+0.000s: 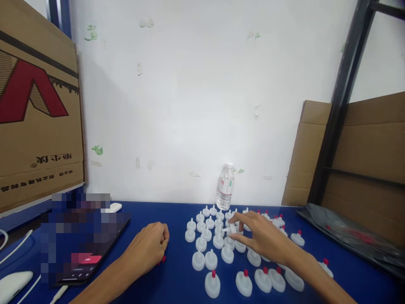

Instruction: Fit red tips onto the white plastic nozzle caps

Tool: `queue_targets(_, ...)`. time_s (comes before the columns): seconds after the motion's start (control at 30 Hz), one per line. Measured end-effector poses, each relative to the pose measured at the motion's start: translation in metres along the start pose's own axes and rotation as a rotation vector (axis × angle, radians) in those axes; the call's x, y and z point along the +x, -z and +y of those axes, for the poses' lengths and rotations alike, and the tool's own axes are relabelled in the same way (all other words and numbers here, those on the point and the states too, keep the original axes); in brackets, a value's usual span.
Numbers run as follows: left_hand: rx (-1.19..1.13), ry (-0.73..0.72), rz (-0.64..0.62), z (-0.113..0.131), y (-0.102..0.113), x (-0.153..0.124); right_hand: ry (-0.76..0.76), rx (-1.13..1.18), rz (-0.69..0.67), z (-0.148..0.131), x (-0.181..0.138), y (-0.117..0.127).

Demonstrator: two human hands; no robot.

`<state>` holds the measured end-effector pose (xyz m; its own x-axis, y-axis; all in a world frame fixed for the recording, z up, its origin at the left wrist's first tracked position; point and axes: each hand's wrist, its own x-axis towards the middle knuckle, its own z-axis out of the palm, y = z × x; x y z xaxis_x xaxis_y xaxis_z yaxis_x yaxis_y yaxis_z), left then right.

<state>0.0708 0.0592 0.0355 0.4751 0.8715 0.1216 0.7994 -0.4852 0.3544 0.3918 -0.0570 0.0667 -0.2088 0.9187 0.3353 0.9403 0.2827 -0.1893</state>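
Note:
Several white plastic nozzle caps (209, 236) stand in rows on the blue table (177, 278). Some near the front, like one cap (212, 283), carry small red tips. My right hand (261, 238) reaches over the group and pinches one white cap (232, 228) between thumb and fingers. My left hand (148, 247) rests on the table to the left of the caps, curled into a loose fist. Small red tips (162, 260) show at its lower edge.
A clear water bottle (225, 187) stands by the white wall behind the caps. A phone (85, 249) lies at the left, with white cables and a white device (12, 285). Cardboard boxes (34, 105) stand left and right. Dark plastic bag (348, 234) at right.

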Motion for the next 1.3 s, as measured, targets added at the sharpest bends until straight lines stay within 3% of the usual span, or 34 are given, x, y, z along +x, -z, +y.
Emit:
queue_targets(0.3,-0.025,-0.01,0.02,0.001,0.0,-0.001,0.04,-0.018,0.027,-0.003,-0.001,0.0)
queue_targets(0.57,-0.16,-0.145,0.131,0.012,0.005,0.0,0.159,0.011,0.143,-0.014,-0.001,-0.006)
queue_targets(0.67,-0.222,-0.266,0.157,0.021,0.001,-0.006,0.275,0.052,0.212,-0.027,0.0,-0.012)
queue_targets(0.83,-0.329,-0.666,0.269,0.035,-0.015,-0.02,0.463,0.117,0.284,-0.049,-0.002,-0.023)
queue_targets(0.93,-0.322,-0.782,0.32,0.044,-0.018,-0.027,0.556,0.139,0.322,-0.059,-0.004,-0.026)
queue_targets(1.13,-0.4,-0.82,0.387,0.047,-0.02,-0.03,0.591,0.166,0.439,-0.062,-0.006,-0.031)
queue_targets(1.3,-0.248,-0.778,0.378,0.045,-0.026,-0.03,0.594,0.218,0.483,-0.062,-0.006,-0.034)
